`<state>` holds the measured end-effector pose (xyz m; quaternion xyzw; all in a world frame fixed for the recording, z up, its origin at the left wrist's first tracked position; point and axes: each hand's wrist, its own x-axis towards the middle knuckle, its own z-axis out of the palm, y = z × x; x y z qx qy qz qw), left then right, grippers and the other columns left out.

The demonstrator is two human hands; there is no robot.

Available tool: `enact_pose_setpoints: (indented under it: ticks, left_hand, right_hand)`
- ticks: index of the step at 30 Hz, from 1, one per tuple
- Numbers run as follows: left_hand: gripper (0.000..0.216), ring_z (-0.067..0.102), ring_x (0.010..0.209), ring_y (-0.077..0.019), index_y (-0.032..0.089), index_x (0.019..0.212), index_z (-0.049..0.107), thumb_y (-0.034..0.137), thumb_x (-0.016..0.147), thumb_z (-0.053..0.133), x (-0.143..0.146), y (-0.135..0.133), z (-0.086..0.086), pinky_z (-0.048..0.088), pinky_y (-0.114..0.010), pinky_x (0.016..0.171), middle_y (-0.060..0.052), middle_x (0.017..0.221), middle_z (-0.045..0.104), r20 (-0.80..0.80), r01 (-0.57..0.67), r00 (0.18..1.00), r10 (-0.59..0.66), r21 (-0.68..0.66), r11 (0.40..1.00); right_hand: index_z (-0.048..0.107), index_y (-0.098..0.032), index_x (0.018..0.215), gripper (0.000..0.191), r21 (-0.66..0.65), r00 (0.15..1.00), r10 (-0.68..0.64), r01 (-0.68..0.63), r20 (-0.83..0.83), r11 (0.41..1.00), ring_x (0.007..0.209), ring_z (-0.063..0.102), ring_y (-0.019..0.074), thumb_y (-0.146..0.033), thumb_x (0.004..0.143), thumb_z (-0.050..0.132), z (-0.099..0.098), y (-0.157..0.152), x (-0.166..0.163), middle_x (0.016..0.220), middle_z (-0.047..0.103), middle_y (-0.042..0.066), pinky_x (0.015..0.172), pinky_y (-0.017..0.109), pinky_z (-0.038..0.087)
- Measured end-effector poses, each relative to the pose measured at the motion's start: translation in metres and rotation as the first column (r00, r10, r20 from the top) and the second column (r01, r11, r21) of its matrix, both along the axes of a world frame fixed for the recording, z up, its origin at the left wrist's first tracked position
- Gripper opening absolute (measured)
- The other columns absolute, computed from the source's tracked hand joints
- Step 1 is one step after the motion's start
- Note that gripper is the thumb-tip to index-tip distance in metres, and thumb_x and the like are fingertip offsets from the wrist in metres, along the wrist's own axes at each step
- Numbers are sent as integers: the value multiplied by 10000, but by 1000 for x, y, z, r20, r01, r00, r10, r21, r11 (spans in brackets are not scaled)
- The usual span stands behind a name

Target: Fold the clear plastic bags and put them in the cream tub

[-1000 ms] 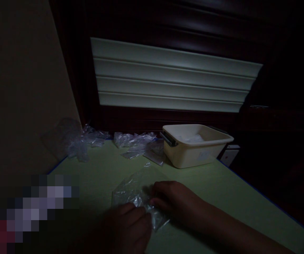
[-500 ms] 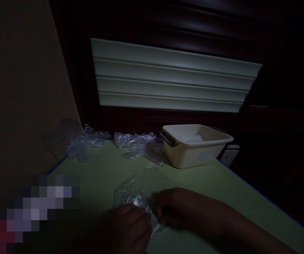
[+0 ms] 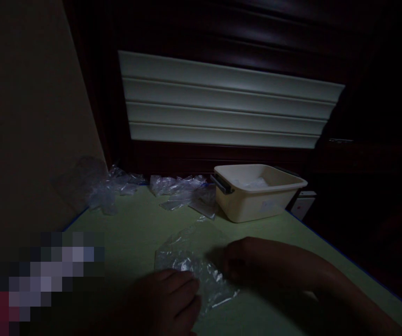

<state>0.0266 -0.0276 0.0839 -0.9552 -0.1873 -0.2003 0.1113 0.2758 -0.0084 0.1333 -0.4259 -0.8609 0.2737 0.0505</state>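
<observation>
A clear plastic bag (image 3: 201, 238) lies crinkled and spread on the green tabletop (image 3: 134, 233). My left hand (image 3: 172, 298) rests at its near left side, fingers bent and close together over the film; its thumb is hidden. At the bag's right edge, my right hand (image 3: 253, 261) has curled fingers, dim and slightly blurred. Whether any film is between those fingers is hidden in shadow.
A cream plastic basin (image 3: 257, 205) with dark handles stands at the back right, some clear plastic inside. More crumpled plastic bags (image 3: 179, 189) lie along the back edge and in the left corner (image 3: 104, 191). A white box (image 3: 303, 205) is behind the basin.
My right hand has moved right and slightly away from me, apart from my left hand. More of the bag's right part now shows between them. The left hand stays nearly still.
</observation>
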Motion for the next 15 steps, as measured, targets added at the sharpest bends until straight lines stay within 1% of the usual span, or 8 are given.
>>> enact_pose_setpoints:
  ticks: [1,2,4,7,10,11,13,15]
  left_hand:
    - [209,607,1009,-216,157,1001,619,314,865,639,-1,-1,4,477,-318,875,-57,1060,697,20,-2,1000,2,-11,1000]
    - [159,608,1008,-210,160,991,620,271,878,616,-2,-2,7,472,-317,889,-53,1050,699,38,-12,999,13,-16,1000]
    - [124,610,997,-203,157,993,622,208,887,582,-4,-2,11,472,-310,893,-52,1043,698,53,-19,998,20,-16,1000]
    - [139,617,949,-209,149,984,628,136,868,553,-6,3,12,493,-325,853,-59,1022,695,45,-54,997,55,-16,998]
    - [141,625,839,-218,159,881,635,92,845,517,-8,12,10,521,-344,748,-60,930,691,35,-107,994,108,-26,994]
    - [151,623,806,-219,161,844,633,82,839,505,-9,14,9,524,-345,715,-61,897,684,42,-129,991,130,-30,991]
    - [177,615,769,-218,165,796,626,69,833,483,-11,19,7,525,-345,689,-55,843,665,62,-169,983,172,-40,985]
    - [193,608,759,-213,166,769,618,63,832,468,-13,23,5,523,-342,695,-54,813,649,94,-190,977,193,-36,981]
  right_hand:
    - [657,-176,821,213,49,998,-63,62,8,997,650,550,134,-43,825,490,0,1,3,768,659,18,580,239,380]
    - [653,-180,815,216,82,992,-124,123,16,989,643,552,143,-53,827,479,0,2,5,766,663,26,577,250,382]
    - [649,-186,819,208,114,979,-204,201,19,973,645,562,158,-67,822,479,0,5,8,769,671,40,575,264,387]
    - [647,-182,805,196,66,979,-199,195,45,978,672,575,169,-52,792,502,2,5,7,787,680,53,583,267,397]
    - [647,-168,787,171,-13,987,-147,149,65,989,680,587,169,-48,769,527,6,4,3,799,687,53,592,266,402]
    - [649,-168,786,169,-16,987,-150,151,63,988,669,586,168,-50,768,529,6,4,3,795,688,52,584,266,398]
    - [650,-178,770,185,34,978,-204,203,48,979,639,579,169,-43,766,524,5,3,4,773,685,57,557,270,380]
    - [642,-195,719,205,107,961,-274,271,18,957,586,557,168,-39,766,519,2,2,7,717,675,62,519,278,349]
